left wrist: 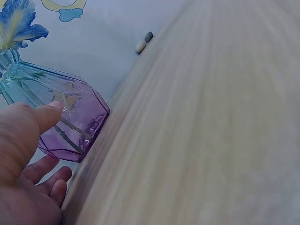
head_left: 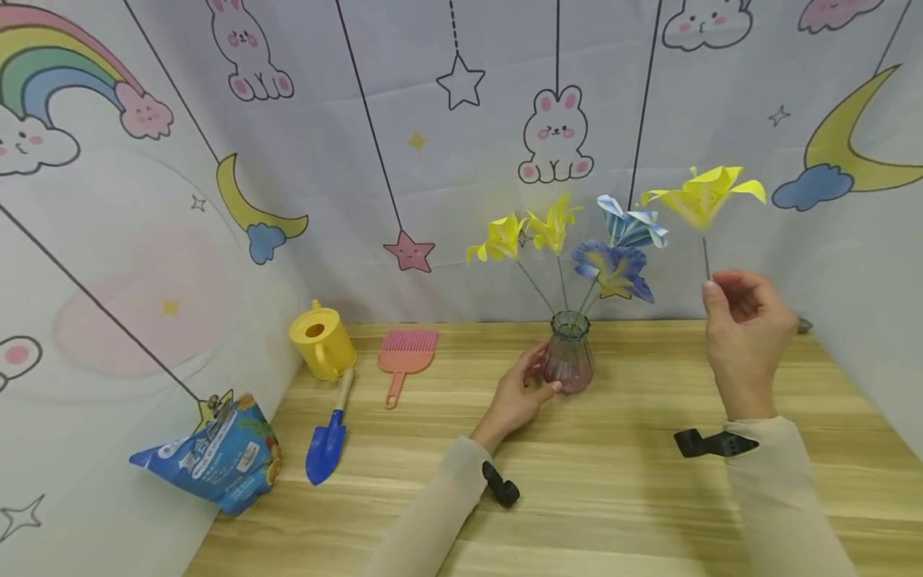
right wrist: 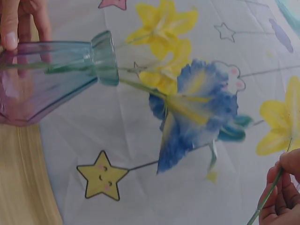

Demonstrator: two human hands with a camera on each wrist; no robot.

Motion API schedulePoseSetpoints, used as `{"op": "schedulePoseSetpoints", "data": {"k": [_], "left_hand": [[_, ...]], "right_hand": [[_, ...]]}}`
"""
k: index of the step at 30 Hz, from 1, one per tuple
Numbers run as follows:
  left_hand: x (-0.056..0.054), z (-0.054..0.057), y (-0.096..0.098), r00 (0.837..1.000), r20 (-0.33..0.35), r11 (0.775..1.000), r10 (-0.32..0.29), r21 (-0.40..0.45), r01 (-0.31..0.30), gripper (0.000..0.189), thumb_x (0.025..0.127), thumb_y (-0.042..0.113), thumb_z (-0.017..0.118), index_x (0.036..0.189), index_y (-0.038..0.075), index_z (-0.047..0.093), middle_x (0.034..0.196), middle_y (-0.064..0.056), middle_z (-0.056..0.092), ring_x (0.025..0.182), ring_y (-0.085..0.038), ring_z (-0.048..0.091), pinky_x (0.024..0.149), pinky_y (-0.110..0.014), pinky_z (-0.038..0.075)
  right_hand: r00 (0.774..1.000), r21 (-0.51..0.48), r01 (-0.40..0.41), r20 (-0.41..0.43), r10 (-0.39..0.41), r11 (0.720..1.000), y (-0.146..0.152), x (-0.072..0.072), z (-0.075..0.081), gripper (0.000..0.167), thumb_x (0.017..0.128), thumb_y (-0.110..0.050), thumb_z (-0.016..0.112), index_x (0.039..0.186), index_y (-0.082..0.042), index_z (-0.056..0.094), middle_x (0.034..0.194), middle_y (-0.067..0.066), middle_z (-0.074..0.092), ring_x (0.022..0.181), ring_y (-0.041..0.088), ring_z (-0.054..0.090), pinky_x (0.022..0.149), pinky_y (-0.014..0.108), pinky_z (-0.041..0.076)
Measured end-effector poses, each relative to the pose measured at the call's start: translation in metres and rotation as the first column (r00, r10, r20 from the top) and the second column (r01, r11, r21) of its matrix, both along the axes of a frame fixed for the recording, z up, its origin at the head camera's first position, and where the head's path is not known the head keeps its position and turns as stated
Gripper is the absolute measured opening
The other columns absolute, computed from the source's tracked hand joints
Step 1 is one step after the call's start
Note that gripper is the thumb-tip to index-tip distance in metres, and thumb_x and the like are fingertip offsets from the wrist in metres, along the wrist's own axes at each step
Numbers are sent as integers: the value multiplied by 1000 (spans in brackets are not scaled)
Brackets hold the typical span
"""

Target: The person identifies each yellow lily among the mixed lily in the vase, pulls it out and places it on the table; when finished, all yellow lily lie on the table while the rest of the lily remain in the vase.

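A glass vase [head_left: 570, 365], green at the neck and purple below, stands on the table. Around its lower left side my left hand [head_left: 521, 393] holds it, thumb at the front; the left wrist view shows the thumb [left wrist: 49, 115] on the glass. Two yellow flowers [head_left: 501, 239], a ruffled blue flower [head_left: 620, 268] and a pale blue flower [head_left: 634, 224] rise from the vase. To the right, my right hand [head_left: 750, 336] pinches the stem of another yellow flower [head_left: 701, 200], raised above the table. Its stem [right wrist: 269, 194] extends below the fingers in the right wrist view.
At the left are a yellow watering can [head_left: 323, 344], a pink-toothed rake [head_left: 405, 362], a blue trowel [head_left: 328, 445] and a clipped blue bag [head_left: 231, 457]. Pebbles [left wrist: 141, 46] lie by the back right edge. A patterned cloth [head_left: 461, 176] hangs behind the table.
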State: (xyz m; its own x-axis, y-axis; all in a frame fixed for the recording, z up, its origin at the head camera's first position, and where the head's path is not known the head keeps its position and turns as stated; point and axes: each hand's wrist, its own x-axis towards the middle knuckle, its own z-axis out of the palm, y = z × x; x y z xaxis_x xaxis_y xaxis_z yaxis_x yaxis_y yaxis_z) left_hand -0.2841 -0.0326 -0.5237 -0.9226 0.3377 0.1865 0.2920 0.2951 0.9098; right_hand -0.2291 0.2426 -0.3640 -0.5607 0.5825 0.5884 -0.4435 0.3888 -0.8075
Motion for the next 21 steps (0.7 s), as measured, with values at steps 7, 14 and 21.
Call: {"op": "schedulePoseSetpoints", "data": {"k": [7,14,21], "left_hand": [[4,0,1,1000,2,1000,14,7,-14,73,102,27,77,165,34,42,161,-8,57,148,-29,57,122,-52,47],[2,0,0,1000,1,1000,28,-1,-28,73,101,26,77,164,35,42,160,-10,58,143,-32,61,121,-53,48],[-2,1,1,1000,-9,1000,7,-14,-7,73,101,26,77,165,35,41,161,-9,57,145,-30,60,122,-49,48]], "right_hand": [[988,-32,79,134,-74,996,22,-1,-15,16,99,-7,74,112,2,76,89,-27,65,81,-6,63,77,8,50],[921,67,45,385,-67,997,44,-8,-30,20,100,-16,74,113,-2,77,79,-35,57,74,-13,57,69,4,45],[820,177,-82,571,-35,981,55,-13,-47,28,103,-22,70,121,-2,76,74,-40,51,69,-17,53,64,8,44]]}}
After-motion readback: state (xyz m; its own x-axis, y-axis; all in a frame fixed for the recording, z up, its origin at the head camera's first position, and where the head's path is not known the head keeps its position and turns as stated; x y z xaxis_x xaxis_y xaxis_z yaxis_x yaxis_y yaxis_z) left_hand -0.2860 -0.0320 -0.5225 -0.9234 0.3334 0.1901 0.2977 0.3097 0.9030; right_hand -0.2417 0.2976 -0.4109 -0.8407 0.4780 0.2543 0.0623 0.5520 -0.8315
